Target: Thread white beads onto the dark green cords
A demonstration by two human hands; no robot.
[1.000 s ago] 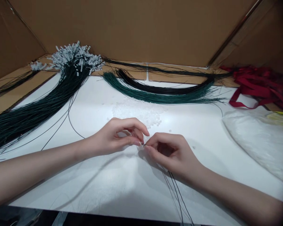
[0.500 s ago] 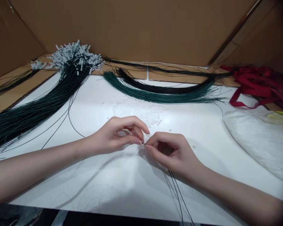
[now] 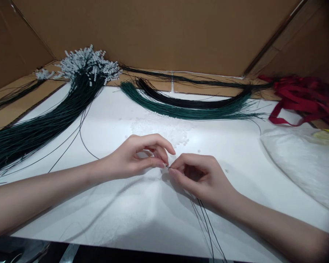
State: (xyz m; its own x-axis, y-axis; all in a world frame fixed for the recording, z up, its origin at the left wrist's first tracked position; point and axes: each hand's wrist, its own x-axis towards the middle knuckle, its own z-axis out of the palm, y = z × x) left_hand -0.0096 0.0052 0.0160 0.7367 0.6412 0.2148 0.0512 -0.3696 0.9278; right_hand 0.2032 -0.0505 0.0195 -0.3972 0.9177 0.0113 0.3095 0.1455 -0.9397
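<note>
My left hand is closed in a pinch, thumb against fingertips, at the short end of some dark wire; whether a bead sits between these fingers is too small to tell. Close beside it, my right hand pinches the same thin dark wires, which come out under the palm and hang past the table's front edge. The fingertips of both hands almost meet. Just beyond them, small translucent white beads lie scattered on the white tabletop.
At left lies a thick bundle of dark green wires with white beaded tips. Green wires and black wires lie at the back, before a cardboard wall. Red ribbon and a clear plastic bag are at right.
Both hands keep nearly the same pinch on the wire. The view has shifted very slightly; little else differs.
</note>
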